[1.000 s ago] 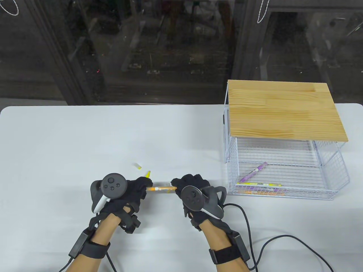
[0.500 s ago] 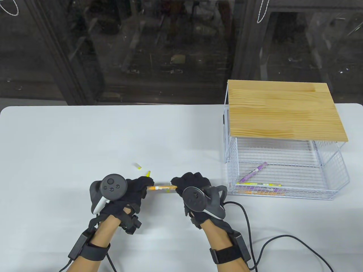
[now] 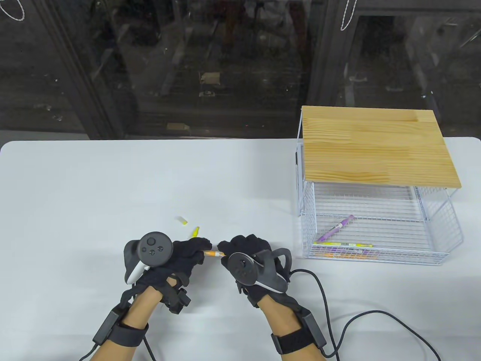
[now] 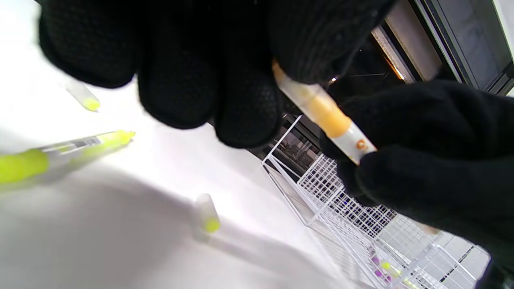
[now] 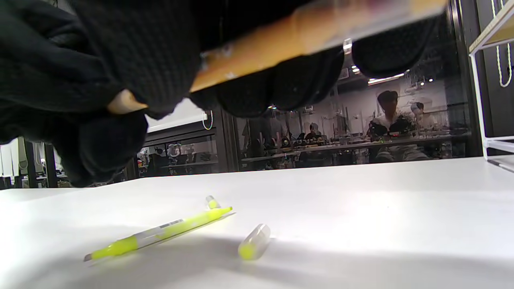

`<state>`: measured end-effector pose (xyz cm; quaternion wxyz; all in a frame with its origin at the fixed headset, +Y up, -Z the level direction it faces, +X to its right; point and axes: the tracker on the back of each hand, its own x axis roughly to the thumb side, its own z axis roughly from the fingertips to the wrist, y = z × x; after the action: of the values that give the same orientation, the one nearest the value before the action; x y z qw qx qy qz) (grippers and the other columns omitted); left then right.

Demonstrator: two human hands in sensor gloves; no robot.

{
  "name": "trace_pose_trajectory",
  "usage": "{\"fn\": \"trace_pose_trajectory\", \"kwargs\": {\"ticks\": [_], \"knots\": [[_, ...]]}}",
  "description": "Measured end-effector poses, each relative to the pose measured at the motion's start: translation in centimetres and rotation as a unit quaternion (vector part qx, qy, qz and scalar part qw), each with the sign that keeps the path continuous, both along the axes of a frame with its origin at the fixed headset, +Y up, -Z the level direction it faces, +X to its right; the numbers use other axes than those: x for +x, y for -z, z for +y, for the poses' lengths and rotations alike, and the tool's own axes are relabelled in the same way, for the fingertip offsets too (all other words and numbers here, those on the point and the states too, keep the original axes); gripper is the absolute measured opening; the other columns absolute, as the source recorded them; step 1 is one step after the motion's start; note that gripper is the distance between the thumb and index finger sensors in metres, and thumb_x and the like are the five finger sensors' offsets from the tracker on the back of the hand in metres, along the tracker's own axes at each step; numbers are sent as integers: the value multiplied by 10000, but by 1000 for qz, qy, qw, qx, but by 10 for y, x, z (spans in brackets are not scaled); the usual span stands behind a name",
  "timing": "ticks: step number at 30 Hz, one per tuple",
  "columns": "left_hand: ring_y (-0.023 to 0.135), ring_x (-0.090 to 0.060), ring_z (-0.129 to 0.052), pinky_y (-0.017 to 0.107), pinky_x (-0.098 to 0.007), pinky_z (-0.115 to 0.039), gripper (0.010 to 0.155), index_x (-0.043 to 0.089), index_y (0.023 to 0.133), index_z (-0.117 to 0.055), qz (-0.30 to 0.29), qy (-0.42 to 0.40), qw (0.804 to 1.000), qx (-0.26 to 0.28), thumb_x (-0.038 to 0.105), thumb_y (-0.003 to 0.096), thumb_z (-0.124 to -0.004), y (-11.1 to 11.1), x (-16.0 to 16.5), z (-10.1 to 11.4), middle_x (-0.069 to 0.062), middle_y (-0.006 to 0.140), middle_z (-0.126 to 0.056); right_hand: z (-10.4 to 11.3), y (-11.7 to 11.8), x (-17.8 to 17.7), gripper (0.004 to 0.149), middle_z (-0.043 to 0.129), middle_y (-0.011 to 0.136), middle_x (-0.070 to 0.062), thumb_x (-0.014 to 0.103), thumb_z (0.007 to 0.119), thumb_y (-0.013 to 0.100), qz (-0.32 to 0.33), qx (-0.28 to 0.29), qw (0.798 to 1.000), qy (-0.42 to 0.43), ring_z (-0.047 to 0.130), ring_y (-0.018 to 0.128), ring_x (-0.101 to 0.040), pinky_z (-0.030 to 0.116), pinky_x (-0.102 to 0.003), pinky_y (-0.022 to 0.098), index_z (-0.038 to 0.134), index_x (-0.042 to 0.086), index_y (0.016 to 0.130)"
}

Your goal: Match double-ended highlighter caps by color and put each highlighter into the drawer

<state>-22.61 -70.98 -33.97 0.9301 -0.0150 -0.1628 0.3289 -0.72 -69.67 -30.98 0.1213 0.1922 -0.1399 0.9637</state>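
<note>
Near the desk's [image 3: 75, 180] front edge, about midway along it: an orange highlighter [image 3: 213, 254], held level above the surface between two gloved hands. Left hand [image 3: 180, 255]: fingers and thumb curled round the pen's left end, seen clearly in the left wrist view [image 4: 321, 112]. Right hand [image 3: 244, 250]: fingertips pinching the pen's right end, where a clear cap with an orange tip sits; most of the barrel is covered by the gloves. Each hand carries a round tracker on its back.

Just behind the left hand, lying on the desk: one yellow highlighter [image 5: 160, 230], uncapped, largely hidden from the table view, where only its yellow tip [image 3: 195, 231] shows; the right wrist view shows its full length. Two loose clear caps with yellow inserts: one cap [image 3: 182, 220] slightly farther back and to the left of that tip, a second cap [image 5: 253, 241] beside the pen, visible from the wrist views only.

Right end of the desk: a white wire drawer [image 3: 443, 240], pulled out toward the front from under a frame topped by a wooden board [image 3: 375, 146]. Contents: a purple highlighter [image 3: 336, 228] lying aslant on the mesh floor, a yellow one [image 3: 347, 244] along the front wall, and further pens low against the front wire that cannot be told apart.

A black cable [image 3: 375, 319] runs across the desk's front right area from the right wrist.
</note>
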Motion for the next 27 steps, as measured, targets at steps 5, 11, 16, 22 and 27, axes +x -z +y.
{"fn": "trace_pose_trajectory", "kwargs": {"ticks": [5,11,16,22,27], "knots": [[692,-374,-947,482,-605,-798,486,292,887,-870,2,-23,1000,5,336,411,-785,1,-6,2,-24,815,-1003,6,0,5,432,978,730,28,421,894,397,-6,1,1000,4,952,593,-255,768,-524,551,911,349,823],[714,-398,-933,480,-616,-791,497,277,882,-881,39,-2,997,70,395,410,-778,2,-14,8,-50,862,-973,24,-4,14,439,968,767,35,389,897,401,-24,17,1000,11,946,570,-253,766,-521,548,911,340,836],[699,-397,-944,475,-615,-794,487,266,863,-900,51,28,993,105,403,412,-776,0,-20,16,-54,840,-988,47,-12,25,448,962,776,42,363,889,400,-40,70,997,2,937,582,-255,750,-532,562,902,346,848],[686,-393,-954,469,-614,-799,483,264,853,-909,70,29,990,122,407,411,-776,-4,-30,26,-54,819,-1004,73,-21,59,465,945,799,36,344,865,418,-93,113,989,19,903,652,-280,723,-555,581,879,343,882],[677,-393,-959,466,-610,-802,483,260,851,-912,84,17,988,125,409,412,-776,-6,-38,31,-56,816,-1006,84,-27,89,463,944,803,36,348,870,421,-131,128,982,42,896,660,-285,723,-555,583,878,342,884]]}}
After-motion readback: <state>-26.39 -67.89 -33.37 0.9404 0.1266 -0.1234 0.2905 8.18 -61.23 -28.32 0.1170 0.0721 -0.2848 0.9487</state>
